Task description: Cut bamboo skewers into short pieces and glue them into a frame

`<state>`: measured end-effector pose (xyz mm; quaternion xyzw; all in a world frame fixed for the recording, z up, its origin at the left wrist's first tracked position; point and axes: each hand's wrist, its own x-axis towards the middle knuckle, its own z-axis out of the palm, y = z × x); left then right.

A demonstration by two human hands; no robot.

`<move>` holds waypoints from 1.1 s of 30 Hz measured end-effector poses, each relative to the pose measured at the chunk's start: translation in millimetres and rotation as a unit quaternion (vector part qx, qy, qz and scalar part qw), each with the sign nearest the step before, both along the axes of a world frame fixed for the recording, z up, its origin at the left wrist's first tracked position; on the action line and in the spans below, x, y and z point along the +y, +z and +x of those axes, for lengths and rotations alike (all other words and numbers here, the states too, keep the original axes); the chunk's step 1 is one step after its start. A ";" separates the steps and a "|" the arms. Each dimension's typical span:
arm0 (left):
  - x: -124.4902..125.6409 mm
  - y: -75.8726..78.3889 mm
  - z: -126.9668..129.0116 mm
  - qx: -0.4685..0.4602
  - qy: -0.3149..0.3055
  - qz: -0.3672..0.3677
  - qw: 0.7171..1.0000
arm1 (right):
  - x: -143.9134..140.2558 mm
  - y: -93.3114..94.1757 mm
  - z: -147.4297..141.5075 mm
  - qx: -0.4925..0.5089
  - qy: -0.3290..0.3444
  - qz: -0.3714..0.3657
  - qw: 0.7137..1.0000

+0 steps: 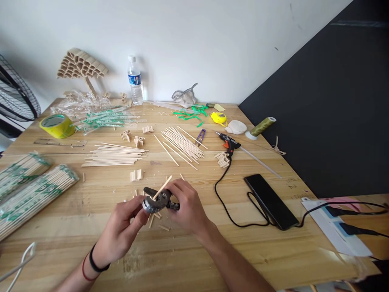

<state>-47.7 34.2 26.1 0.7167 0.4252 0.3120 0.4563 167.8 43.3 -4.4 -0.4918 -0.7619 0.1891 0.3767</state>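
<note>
Both forearms reach in from the near edge above the desk (pixel 273 259); left hand (pixel 121 227) curls around dark cutting pliers (pixel 158 201); right hand (pixel 187 207) pinches a thin wooden stick (pixel 162 187) angled through them.

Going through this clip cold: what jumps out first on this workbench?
At the near centre, the left hand and right hand together grip a dark metal cutter with a thin wooden stick in it, short offcuts scattered beneath. Behind them lie loose bamboo sticks, and a black glue gun sits to the right, its cord trailing past a dark phone.
</note>
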 end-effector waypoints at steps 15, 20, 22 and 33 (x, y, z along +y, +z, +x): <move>-2.9 2.8 -1.5 0.009 -0.015 0.129 0.992 | 0.1 -2.8 -0.6 0.016 0.023 0.059 0.998; -3.7 1.4 -0.9 0.022 0.003 0.122 0.992 | -2.9 -0.2 -1.5 -0.023 -0.015 0.055 0.998; -3.4 1.3 -0.9 0.022 0.011 0.103 0.994 | -4.2 0.4 -1.7 -0.046 -0.027 0.042 0.998; 16.3 7.5 -1.4 0.069 -0.001 -0.033 0.997 | -3.0 0.8 1.0 -0.073 -0.058 -0.045 0.995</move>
